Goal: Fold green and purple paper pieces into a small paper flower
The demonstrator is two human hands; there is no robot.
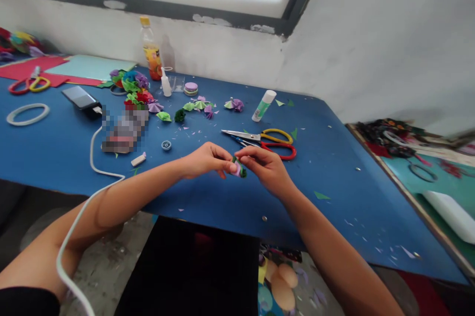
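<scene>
Close to the table's front edge, a small green and lilac paper flower (238, 167) is pinched between my two hands. My left hand (210, 160) grips it from the left with thumb and fingers. From the right, the fingertips of my right hand (265, 167) close on its upper green part. Just beyond my right hand lie scissors (276, 144) with one yellow and one red handle. Behind them a glue stick (263, 106) stands slightly tilted. Folded lilac and green paper pieces (200, 105) and a purple paper flower (237, 105) lie farther back.
On the left are a phone (81, 97), a white cable (94, 158) across my left arm, an eraser (138, 159) and a tape ring (27, 114). A juice bottle (151, 59) and a white glue bottle (166, 84) stand near the wall. Paper scraps dot the blue table (222, 212).
</scene>
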